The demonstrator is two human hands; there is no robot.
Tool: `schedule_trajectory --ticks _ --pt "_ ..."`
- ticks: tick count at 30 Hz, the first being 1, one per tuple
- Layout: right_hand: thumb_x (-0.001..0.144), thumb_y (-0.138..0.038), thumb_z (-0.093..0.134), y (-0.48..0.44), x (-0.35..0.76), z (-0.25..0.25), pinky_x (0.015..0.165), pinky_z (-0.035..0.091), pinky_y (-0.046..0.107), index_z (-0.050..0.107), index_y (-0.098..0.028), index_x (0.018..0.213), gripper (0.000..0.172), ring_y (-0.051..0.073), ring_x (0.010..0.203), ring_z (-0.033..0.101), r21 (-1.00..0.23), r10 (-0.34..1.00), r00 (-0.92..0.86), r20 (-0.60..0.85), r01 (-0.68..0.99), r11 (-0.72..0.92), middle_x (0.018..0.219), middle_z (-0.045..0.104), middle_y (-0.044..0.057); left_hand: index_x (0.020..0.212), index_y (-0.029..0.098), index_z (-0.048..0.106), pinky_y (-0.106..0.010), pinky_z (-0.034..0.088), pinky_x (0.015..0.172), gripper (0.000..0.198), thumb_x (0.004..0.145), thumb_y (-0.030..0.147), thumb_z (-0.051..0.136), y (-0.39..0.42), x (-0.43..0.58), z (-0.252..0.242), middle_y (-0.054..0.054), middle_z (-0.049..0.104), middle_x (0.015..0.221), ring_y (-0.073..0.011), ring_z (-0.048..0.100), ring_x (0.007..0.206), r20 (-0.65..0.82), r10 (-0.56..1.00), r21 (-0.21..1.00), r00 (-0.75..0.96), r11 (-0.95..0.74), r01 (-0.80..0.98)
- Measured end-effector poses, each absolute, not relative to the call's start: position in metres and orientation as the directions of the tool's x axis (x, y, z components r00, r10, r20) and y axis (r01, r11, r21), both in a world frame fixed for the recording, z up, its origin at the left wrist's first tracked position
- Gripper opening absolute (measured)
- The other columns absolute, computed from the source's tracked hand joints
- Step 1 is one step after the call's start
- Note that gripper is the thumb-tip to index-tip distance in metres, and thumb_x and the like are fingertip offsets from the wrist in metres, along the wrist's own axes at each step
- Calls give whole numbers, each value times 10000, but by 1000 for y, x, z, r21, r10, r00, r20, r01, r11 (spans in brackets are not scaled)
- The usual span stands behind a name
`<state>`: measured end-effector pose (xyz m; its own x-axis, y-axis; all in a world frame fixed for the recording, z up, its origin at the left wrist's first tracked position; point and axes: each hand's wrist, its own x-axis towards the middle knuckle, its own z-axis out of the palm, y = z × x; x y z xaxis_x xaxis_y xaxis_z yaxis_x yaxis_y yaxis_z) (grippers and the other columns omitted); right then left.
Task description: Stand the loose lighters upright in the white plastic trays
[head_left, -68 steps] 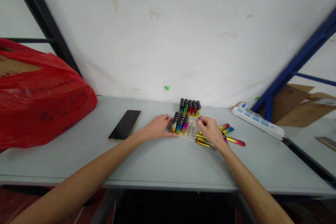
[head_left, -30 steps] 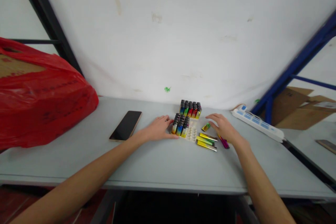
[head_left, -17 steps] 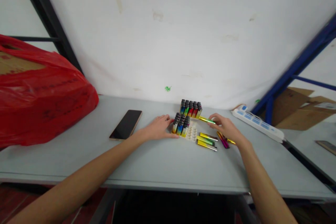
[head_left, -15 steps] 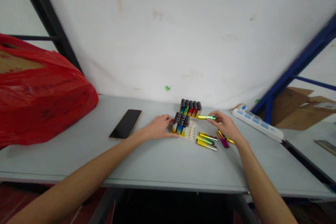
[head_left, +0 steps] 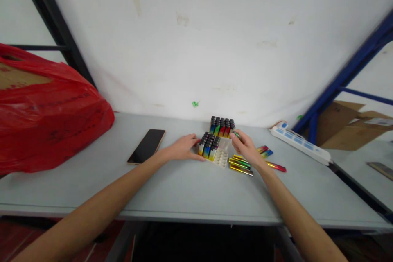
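Observation:
My left hand (head_left: 183,147) curls round the left side of a white tray (head_left: 220,159), its thumb at the front and fingers behind. Upright lighters (head_left: 209,146) with black tops and coloured bodies fill that side; bare round sockets show at the right. My right hand (head_left: 245,145) pinches a small green-tipped lighter (head_left: 236,134) above the tray's back right part, most of it hidden by the fingers. Behind stands a second block of upright lighters (head_left: 222,126). Shiny gold and green lighters (head_left: 240,165) lie just right of the tray.
More shiny lighters (head_left: 277,167) lie beyond my right wrist. A phone (head_left: 147,146) rests left of my left hand. A white power strip (head_left: 301,144) lies along the right, near a cardboard box (head_left: 346,127). A red plastic bag (head_left: 55,114) stands at the left.
My right hand has moved left with the lighter, from right of the tray to over it, and the lighter has turned from lying sideways. My left hand stays at the tray.

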<state>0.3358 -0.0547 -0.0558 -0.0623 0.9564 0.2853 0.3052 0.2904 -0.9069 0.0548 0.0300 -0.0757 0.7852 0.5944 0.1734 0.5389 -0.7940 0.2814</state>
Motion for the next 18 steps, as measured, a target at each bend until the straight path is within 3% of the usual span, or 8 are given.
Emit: schedule_trajectory --ticks 3,6,13,18 --pt "948 -651 514 -55 328 -59 543 276 266 431 -220 693 508 118 582 354 -789 925 19 378 530 311 623 363 -47 1121 175 682 -345 468 849 737 756 816 665 31 54 -75 -93 635 1064 -278 625 959 172 589 298 790 -795 528" --pt "920 -649 486 -56 324 -62 554 236 285 340 -227 592 554 117 576 312 -721 910 95 403 645 252 587 297 -41 1092 179 693 -346 466 844 719 749 811 675 33 53 -74 -95 639 1067 -281 623 961 167 588 317 792 -792 521" --pt "891 -572 452 -58 321 -62 556 234 287 347 -234 601 458 124 562 328 -680 888 147 435 701 217 563 325 -39 1068 175 710 -337 458 841 706 743 801 689 32 53 -72 -96 639 1070 -278 617 971 148 597 336 788 -780 528" --pt "963 -611 447 -62 321 -55 589 286 273 426 -218 680 485 132 609 399 -659 896 51 440 696 284 615 396 -41 1075 178 707 -334 457 844 696 746 791 696 32 53 -73 -97 640 1092 -276 618 979 153 594 331 790 -784 525"
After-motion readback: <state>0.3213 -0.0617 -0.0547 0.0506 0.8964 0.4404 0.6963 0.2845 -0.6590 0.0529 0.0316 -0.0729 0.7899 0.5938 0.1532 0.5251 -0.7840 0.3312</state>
